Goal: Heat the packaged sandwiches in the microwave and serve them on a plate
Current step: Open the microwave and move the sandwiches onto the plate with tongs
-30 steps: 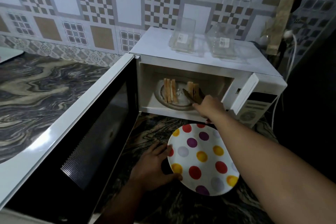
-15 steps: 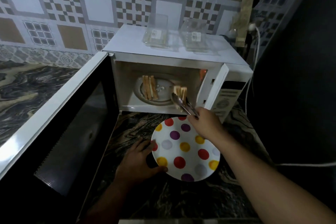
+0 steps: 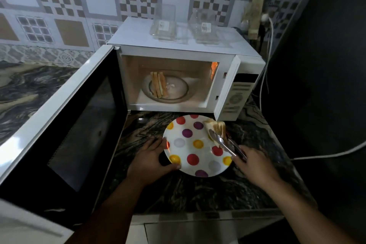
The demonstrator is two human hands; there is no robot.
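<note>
One sandwich (image 3: 215,128) in tongs (image 3: 227,143) — plate (image 3: 190,144) rim partly hidden.

Microwave (image 3: 198,53) mouth open, facing near; door (image 3: 65,125) swung out left, walls off that side of the worktop (image 3: 198,194). Inside: one sandwich (image 3: 158,87) upright on left of turntable (image 3: 168,92), right half bare. Dotted plate (image 3: 190,144) sits just in front of the mouth. Dark wall (image 3: 326,85) closes right. Two clear boxes (image 3: 164,27) on microwave top; cable (image 3: 324,154) trails right.
</note>
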